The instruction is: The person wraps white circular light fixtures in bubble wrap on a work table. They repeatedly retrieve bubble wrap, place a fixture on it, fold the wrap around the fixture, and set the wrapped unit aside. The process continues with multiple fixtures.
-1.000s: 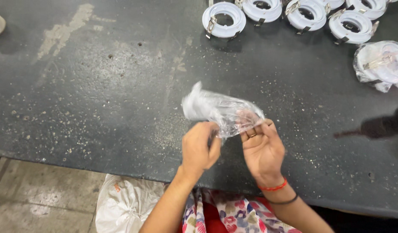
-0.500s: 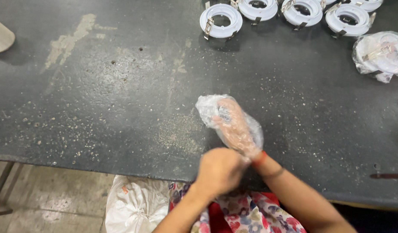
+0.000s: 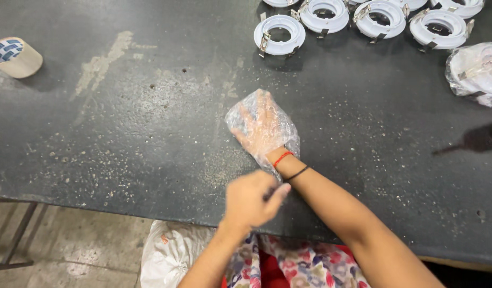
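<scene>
While the right hand [image 3: 262, 125] is spread flat inside a clear plastic bag [image 3: 263, 130] near the table's [image 3: 123, 133] front edge, the bag's mouth is pinched by the closed left hand [image 3: 251, 200]. 4 white rings [image 3: 279, 34] are lined along the back edge.

The right hand [image 3: 261, 124] is seen inside a plastic bag [image 3: 264, 130] laid mid-table [image 3: 123, 133], the left hand [image 3: 251, 200] placed at the bag's mouth just nearer the table's edge, ring fixtures [image 3: 279, 34] ranged along the far side, a wrapped fixture [image 3: 475, 72] at far right, and a tape roll [image 3: 14, 56] at far left.
</scene>
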